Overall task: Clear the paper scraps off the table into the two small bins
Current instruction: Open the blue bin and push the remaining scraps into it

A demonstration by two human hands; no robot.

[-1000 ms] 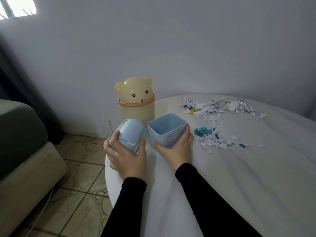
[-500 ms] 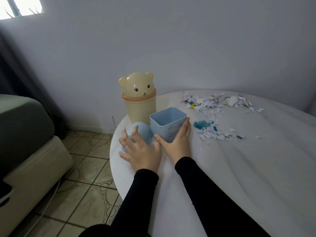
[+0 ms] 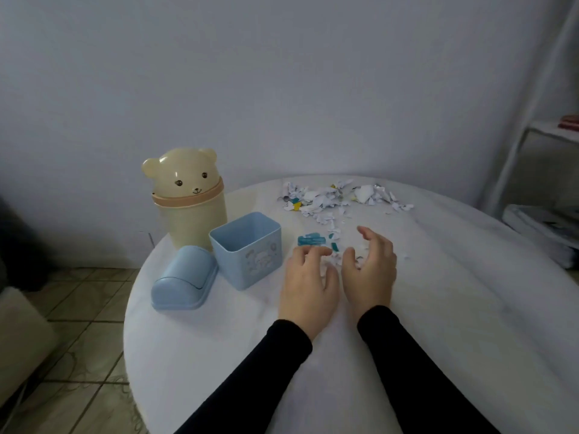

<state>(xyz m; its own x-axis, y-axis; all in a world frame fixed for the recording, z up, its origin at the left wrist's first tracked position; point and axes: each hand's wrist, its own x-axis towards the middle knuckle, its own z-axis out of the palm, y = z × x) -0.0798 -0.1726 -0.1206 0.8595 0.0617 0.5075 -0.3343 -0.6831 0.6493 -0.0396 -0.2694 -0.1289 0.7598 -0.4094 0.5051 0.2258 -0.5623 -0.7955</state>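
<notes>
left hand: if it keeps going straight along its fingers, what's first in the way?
Probably the teal scrap just beyond the left hand, whose fingers point up-table, slightly right. After that, the far heap of white scraps. The blue bin sits off to the left of that line. Depth is unclear.

The blue bin (image 3: pixel 247 250) is standing upright and open on the table, its domed blue lid (image 3: pixel 185 278) lying just beside it on the left. The cream bear-shaped bin (image 3: pixel 188 198) is standing closed behind the blue bin. Paper scraps (image 3: pixel 332 198), white with teal and yellow bits, are lying scattered right of the blue bin.
</notes>
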